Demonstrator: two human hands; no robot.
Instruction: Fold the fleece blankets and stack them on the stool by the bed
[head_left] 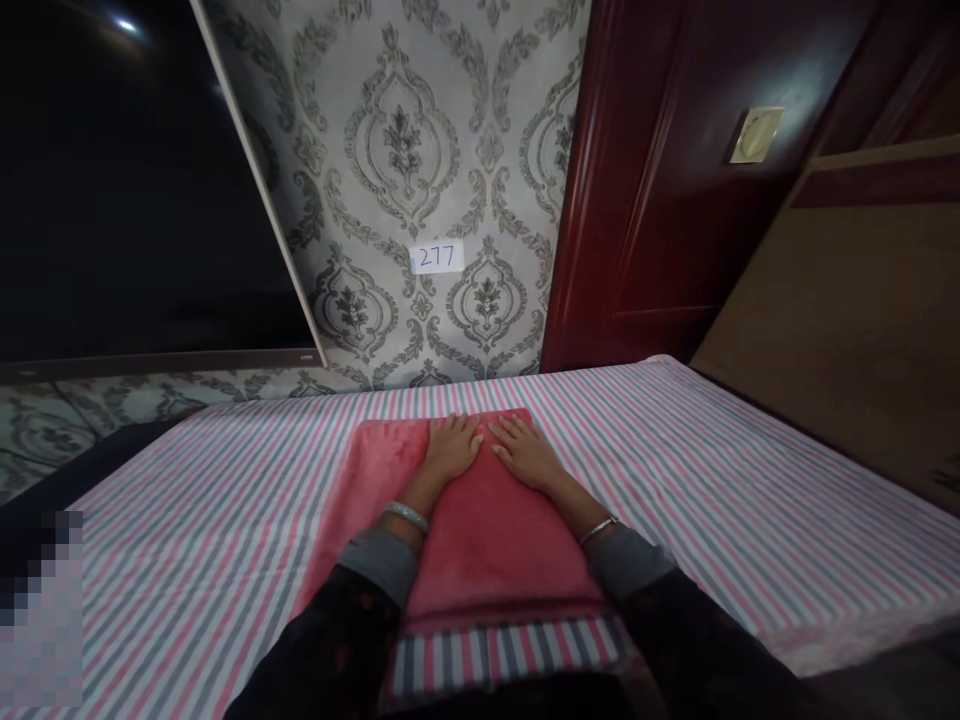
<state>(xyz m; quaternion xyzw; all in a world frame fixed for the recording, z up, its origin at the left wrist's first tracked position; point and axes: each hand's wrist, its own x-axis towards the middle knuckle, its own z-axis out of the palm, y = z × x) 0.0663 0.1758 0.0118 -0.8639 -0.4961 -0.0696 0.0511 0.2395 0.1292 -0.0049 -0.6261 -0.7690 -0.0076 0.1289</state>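
Observation:
A plush red-pink cloth (495,540) lies flat on a table covered with a striped pink, grey and white cloth (675,440). Near its far edge my left hand (454,447) rests palm down, fingers spread. To the right of it, my right hand (529,452) also presses flat on the plush cloth with its fingers apart. The two hands do not touch each other, and neither holds anything. My forearms cover parts of the cloth's sides.
Behind the table is a patterned wall (401,140) with a paper label (437,257) reading 277. A large dark screen (135,200) hangs at the left. A dark red door (637,180) and a brown panel (862,330) stand at the right.

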